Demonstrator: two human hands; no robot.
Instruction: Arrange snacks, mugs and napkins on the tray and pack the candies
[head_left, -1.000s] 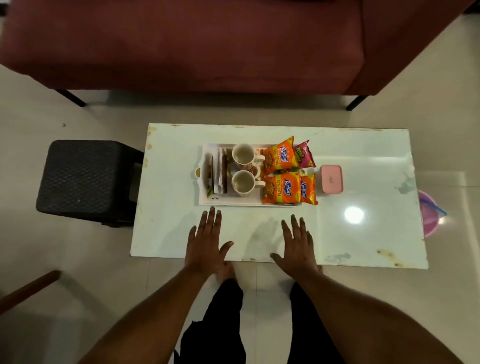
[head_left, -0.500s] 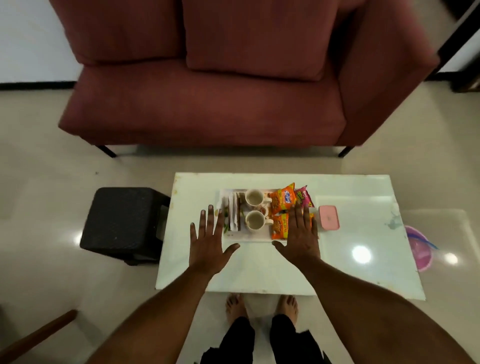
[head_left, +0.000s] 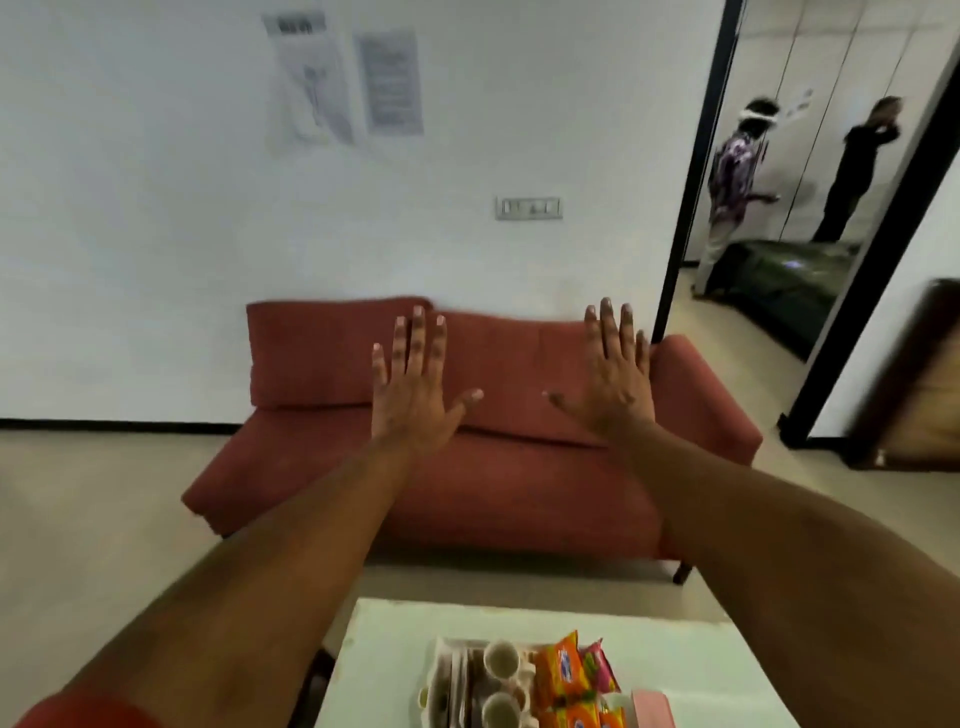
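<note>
A brick-red sofa (head_left: 467, 483) sits against a white wall (head_left: 156, 260). The white worktop (head_left: 685, 649) carries a white tray (head_left: 440, 656), two white mugs (head_left: 501, 660), orange snack packets (head_left: 561, 670) with blue logos, a pink-and-green packet (head_left: 598, 670) and a pale pink box (head_left: 652, 707). A black frame (head_left: 696, 171) edges the doorway, and the floor (head_left: 104, 493) is beige.

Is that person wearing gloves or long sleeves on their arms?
No gloves: the left hand and right hand are bare, with no rings or watch showing. The arms are bare too, except for a bit of red sleeve high on the left one.
</note>
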